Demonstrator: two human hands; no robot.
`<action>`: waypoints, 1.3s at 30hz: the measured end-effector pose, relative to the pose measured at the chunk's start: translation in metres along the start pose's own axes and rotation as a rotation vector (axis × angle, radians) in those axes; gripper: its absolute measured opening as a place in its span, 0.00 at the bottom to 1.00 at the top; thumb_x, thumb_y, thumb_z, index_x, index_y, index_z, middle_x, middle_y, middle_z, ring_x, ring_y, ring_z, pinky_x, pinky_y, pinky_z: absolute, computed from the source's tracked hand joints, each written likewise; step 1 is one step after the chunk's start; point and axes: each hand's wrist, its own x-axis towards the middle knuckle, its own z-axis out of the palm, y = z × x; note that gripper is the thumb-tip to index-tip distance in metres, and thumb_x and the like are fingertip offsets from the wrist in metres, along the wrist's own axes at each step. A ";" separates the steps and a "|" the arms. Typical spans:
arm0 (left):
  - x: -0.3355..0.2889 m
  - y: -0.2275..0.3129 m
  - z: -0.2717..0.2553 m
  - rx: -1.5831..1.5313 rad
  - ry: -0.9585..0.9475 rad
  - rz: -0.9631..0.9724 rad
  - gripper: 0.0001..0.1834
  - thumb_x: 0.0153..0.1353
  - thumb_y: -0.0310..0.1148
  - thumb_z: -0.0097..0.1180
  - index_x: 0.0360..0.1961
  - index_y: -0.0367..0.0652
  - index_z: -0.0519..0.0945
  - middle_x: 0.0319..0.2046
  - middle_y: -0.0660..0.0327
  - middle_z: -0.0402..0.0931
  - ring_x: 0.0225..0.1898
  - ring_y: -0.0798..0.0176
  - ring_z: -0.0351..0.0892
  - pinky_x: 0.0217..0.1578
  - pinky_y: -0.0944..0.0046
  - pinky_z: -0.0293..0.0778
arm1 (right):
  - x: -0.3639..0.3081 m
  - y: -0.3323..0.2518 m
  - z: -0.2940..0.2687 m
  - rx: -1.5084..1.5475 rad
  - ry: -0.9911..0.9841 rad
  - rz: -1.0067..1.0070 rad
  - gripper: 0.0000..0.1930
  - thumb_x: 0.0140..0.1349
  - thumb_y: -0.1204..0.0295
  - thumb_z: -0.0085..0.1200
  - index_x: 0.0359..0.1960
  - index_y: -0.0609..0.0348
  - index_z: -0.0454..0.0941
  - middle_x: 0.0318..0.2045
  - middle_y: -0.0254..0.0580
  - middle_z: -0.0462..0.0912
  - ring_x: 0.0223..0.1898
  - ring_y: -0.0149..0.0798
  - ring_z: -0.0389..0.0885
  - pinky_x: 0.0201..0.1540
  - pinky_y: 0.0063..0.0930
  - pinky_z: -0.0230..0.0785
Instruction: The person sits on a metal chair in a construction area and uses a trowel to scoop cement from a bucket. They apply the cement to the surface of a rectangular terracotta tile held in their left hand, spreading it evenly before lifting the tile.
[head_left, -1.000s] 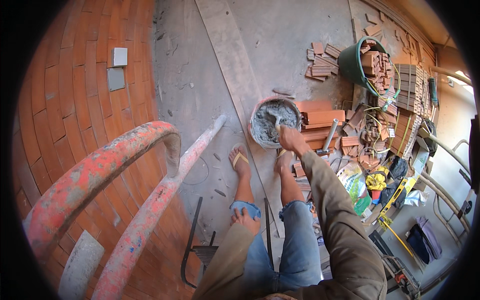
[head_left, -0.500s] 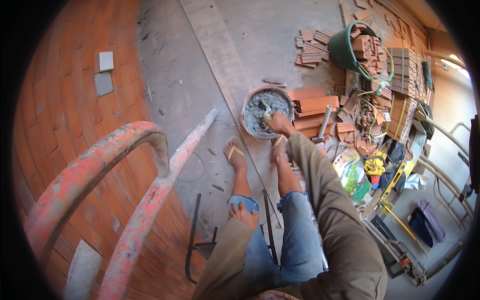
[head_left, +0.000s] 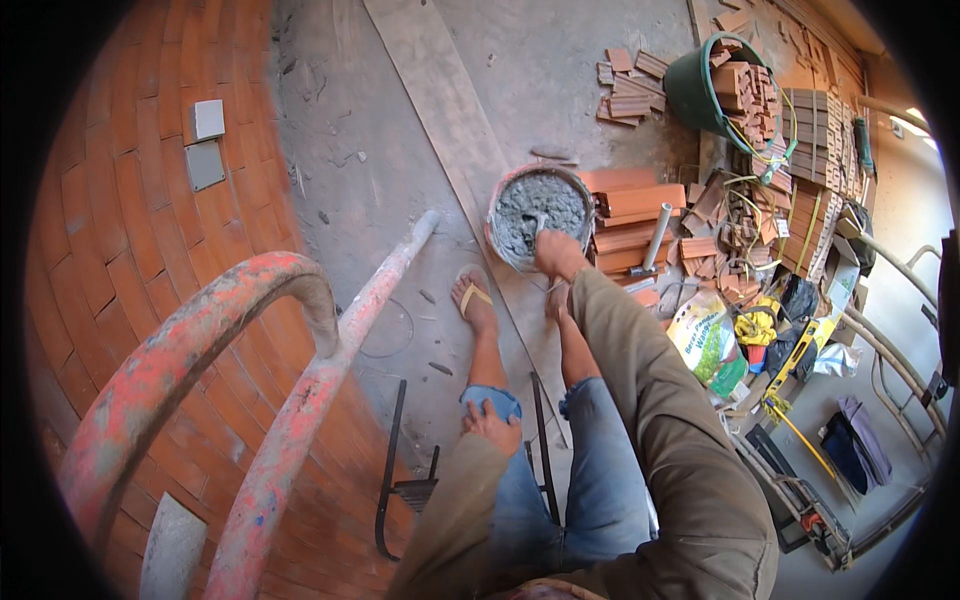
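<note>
My 2 hands: my right hand [head_left: 560, 254] is clenched round a tool [head_left: 541, 222] (its far end meets grey mortar [head_left: 552, 192]) over a bucket [head_left: 497, 240], which stands on the floor [head_left: 365, 180] just beside orange tiles [head_left: 640, 203]; my left hand [head_left: 491, 430], released and loosely spread, rests on my left knee [head_left: 509, 403]

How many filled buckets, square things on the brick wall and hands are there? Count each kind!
Filled buckets: 2 (green bucket, grey-mix bucket)
Square things: 2 (white square, grey square)
Hands: 2 (left hand, right hand)
Total: 6
</note>
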 end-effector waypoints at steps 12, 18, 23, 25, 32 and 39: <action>-0.002 -0.003 0.001 -0.067 0.060 -0.017 0.38 0.54 0.45 0.58 0.65 0.42 0.67 0.69 0.44 0.55 0.65 0.36 0.62 0.59 0.37 0.65 | -0.112 0.001 -0.017 -0.435 0.084 -0.307 0.18 0.67 0.70 0.43 0.54 0.71 0.72 0.27 0.47 0.81 0.28 0.45 0.84 0.25 0.35 0.76; 0.003 0.006 0.003 -0.009 0.021 -0.004 0.37 0.57 0.46 0.56 0.67 0.43 0.64 0.70 0.46 0.52 0.67 0.37 0.60 0.61 0.38 0.63 | 0.002 0.010 0.026 0.101 0.039 -0.035 0.15 0.66 0.65 0.48 0.39 0.66 0.79 0.25 0.52 0.83 0.28 0.44 0.85 0.25 0.37 0.74; 0.001 0.000 0.013 -0.017 0.092 -0.013 0.37 0.56 0.47 0.56 0.66 0.44 0.65 0.70 0.45 0.53 0.66 0.37 0.61 0.60 0.37 0.65 | -0.047 -0.003 -0.033 0.733 -0.192 0.189 0.17 0.63 0.61 0.51 0.37 0.66 0.80 0.27 0.55 0.85 0.28 0.50 0.85 0.28 0.43 0.74; -0.002 -0.003 0.015 -0.020 0.121 -0.020 0.38 0.55 0.46 0.57 0.66 0.43 0.66 0.69 0.45 0.54 0.65 0.36 0.62 0.59 0.37 0.66 | -0.088 -0.004 -0.053 0.279 -0.045 -0.053 0.16 0.65 0.64 0.49 0.41 0.68 0.78 0.25 0.53 0.84 0.27 0.47 0.84 0.26 0.42 0.74; -0.001 0.006 0.005 -0.015 0.058 -0.012 0.38 0.55 0.46 0.57 0.67 0.44 0.65 0.71 0.46 0.52 0.66 0.37 0.61 0.60 0.37 0.64 | -0.070 0.023 0.012 -0.468 0.106 -0.354 0.15 0.69 0.69 0.42 0.46 0.68 0.75 0.25 0.47 0.81 0.28 0.45 0.85 0.23 0.36 0.75; 0.001 -0.001 0.017 -0.039 0.052 -0.033 0.39 0.55 0.46 0.56 0.68 0.44 0.63 0.71 0.44 0.50 0.67 0.37 0.59 0.61 0.37 0.63 | -0.024 -0.016 -0.017 0.775 -0.316 0.321 0.15 0.60 0.65 0.50 0.37 0.64 0.83 0.27 0.61 0.82 0.32 0.57 0.84 0.32 0.48 0.76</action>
